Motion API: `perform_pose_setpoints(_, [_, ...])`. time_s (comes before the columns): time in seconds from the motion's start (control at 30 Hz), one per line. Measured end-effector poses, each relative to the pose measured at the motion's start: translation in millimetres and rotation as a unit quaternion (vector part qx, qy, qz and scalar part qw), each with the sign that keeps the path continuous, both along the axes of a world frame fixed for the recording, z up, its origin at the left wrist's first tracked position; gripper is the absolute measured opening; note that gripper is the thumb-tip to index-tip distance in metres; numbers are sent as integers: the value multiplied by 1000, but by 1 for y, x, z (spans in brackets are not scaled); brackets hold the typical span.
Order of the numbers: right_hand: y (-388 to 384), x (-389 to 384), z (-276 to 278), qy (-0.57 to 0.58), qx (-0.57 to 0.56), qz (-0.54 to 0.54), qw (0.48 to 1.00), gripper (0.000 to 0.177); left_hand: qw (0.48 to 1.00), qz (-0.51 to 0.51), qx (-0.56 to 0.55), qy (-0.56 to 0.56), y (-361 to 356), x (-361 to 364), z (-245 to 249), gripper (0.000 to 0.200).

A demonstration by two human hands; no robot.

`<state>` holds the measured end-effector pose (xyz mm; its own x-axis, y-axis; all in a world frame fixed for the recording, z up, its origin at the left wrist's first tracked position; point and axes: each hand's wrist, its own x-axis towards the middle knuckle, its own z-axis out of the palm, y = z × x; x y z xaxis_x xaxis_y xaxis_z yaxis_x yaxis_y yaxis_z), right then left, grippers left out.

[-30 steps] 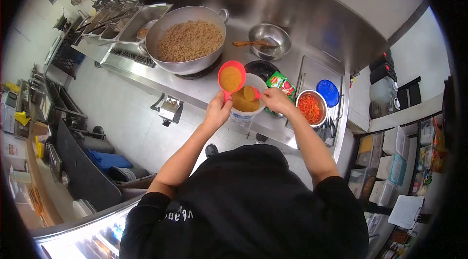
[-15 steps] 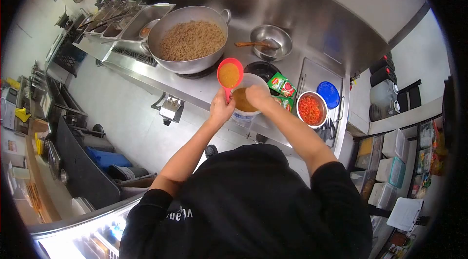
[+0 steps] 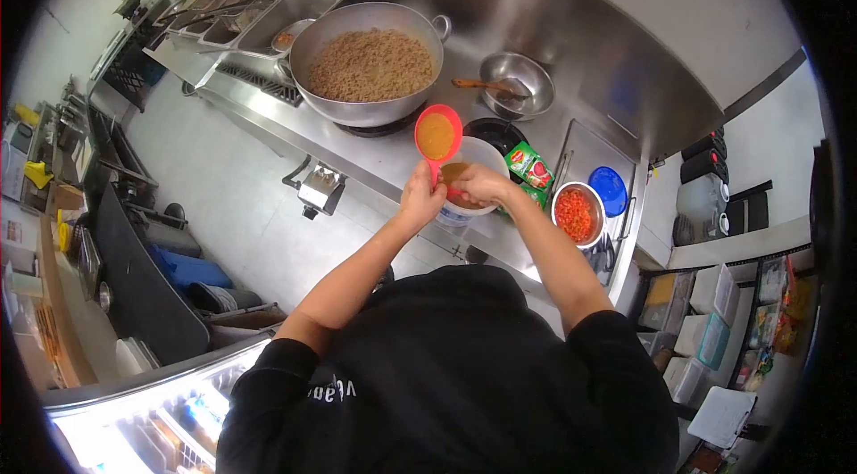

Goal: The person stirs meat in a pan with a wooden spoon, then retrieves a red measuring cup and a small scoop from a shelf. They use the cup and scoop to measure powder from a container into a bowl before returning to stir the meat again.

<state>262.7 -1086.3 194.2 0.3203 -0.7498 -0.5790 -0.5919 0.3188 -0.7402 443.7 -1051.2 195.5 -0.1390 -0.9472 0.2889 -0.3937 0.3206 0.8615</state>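
My left hand (image 3: 421, 195) is closed round the handle of a red measuring cup (image 3: 438, 133), which is filled with orange-brown liquid. My right hand (image 3: 485, 186) is closed at the near side of a white bucket (image 3: 483, 151), on what looks like a small red handle. More brown liquid shows inside the bucket. The cup is above the bucket's left rim. Behind and left of it stands a large metal pot (image 3: 420, 37) of brown crumbly food. Green packets (image 3: 528, 165) lie just right of the bucket.
A metal bowl (image 3: 538, 87) with a wooden-handled utensil sits at the back. Farther right are a bowl of chopped red pieces (image 3: 574, 212) and a blue lid (image 3: 609, 191). Metal trays (image 3: 286, 20) are at the back left. A burner knob unit (image 3: 320, 190) juts from the counter's front.
My right hand has come out of the bucket's middle toward its near rim, and a red handle now shows at its fingers. The whole view has shifted slightly.
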Motion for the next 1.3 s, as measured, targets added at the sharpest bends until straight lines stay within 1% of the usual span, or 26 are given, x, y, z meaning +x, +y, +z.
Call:
perform_pose_setpoints(0.03, [3,-4,10,-49,33,-32,998,23,1000,-5,30,-2,0,1,4,19])
perform_pose_setpoints(0.07, [7,-10,21,-52,32,-36,998,23,998,-12,59,-5,0,1,8,19])
perform_pose_setpoints(0.13, [21,-16,79,-34,66,-84,994,27,999,-17,45,9,-2,3,7,18])
perform_pose_setpoints(0.17, [26,-20,94,-25,81,-101,991,26,999,-18,32,25,-3,4,7,18])
perform_pose_setpoints(0.2, [26,-31,85,-28,80,-106,991,26,999,-23,31,22,-4,6,10,18])
perform_pose_setpoints(0.27, [27,-62,58,-124,107,-142,976,22,999,-29,36,11,-4,11,21,17])
perform_pose_setpoints(0.3, [35,-69,64,-169,103,-163,967,22,999,-33,36,8,-2,13,28,17])
perform_pose_setpoints(0.33, [40,-77,60,-172,102,-165,966,22,999,-37,38,-3,0,15,35,16])
perform_pose_setpoints(0.4, [48,-93,49,-249,105,-185,945,24,998,-44,39,-13,4,17,45,14])
perform_pose_setpoints(0.47, [53,-99,37,-249,113,-196,942,25,995,-74,40,-49,9,19,51,13])
perform_pose_setpoints(0.5, [55,-98,37,-253,108,-198,941,25,991,-77,79,-71,13,19,58,12])
perform_pose_setpoints(0.63, [61,-98,43,-288,103,-208,929,24,992,-85,56,-73,21,15,57,14])
perform_pose_setpoints(0.7, [63,-98,46,-293,107,-211,926,24,989,-78,79,-97,25,14,58,15])
perform_pose_setpoints(0.77, [65,-100,51,-257,77,-233,935,24,988,-78,81,-103,24,14,49,16])
perform_pose_setpoints(0.83, [72,-101,63,-249,63,-240,936,24,988,-77,83,-106,25,14,46,17])
perform_pose_setpoints(0.9, [79,-96,81,-234,30,-264,935,25,989,-73,114,-63,29,15,47,18])
perform_pose_setpoints(0.93, [79,-92,89,-231,33,-257,938,25,989,-66,116,-60,30,16,46,18])
perform_pose_setpoints(1.0, [82,-86,98,-212,-27,-241,947,24,979,-85,173,-59,30,16,45,18])
perform_pose_setpoints(1.03, [83,-79,95,-210,-26,-243,947,24,979,-87,175,-57,30,14,42,18])
perform_pose_setpoints(1.07, [83,-67,89,-139,-161,-215,953,22,976,-84,194,-52,29,11,38,19])
perform_pose_setpoints(1.1, [83,-56,87,-63,-293,-182,937,22,973,-81,212,-46,28,6,36,19])
perform_pose_setpoints(1.13, [85,-47,87,-58,-293,-183,936,22,973,-84,212,-43,28,3,39,19])
perform_pose_setpoints(1.17, [88,-36,88,51,-448,-118,885,22,969,-94,226,-35,27,1,42,19])
perform_pose_setpoints(1.2, [92,-27,88,157,-582,-46,796,24,965,-102,240,-26,27,0,45,20])
perform_pose_setpoints(1.23, [97,-19,87,158,-582,-43,796,24,965,-102,240,-24,27,-2,42,20])
perform_pose_setpoints(1.3, [106,-7,84,259,-534,-25,805,32,975,-105,196,5,27,-4,37,21])
